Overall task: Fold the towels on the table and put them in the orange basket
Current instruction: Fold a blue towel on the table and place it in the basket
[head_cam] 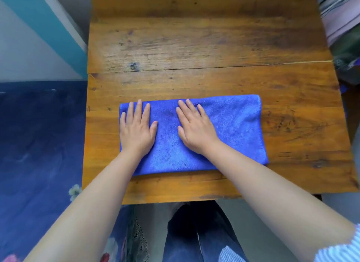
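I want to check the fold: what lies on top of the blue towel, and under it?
On the blue microfibre towel both hands lie flat: left hand, right hand. It lies on the wooden plank table. The wood directly beneath is hidden.

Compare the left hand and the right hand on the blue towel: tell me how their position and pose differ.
The left hand lies at the blue towel's left end, its little finger at the edge; the right hand lies near the towel's middle, with bare cloth to its right. The left hand's fingers point straight away from the person; the right hand's fingers angle toward the left. Both lie flat, palms down, fingers straight and slightly spread, pressing the towel on the wooden table.
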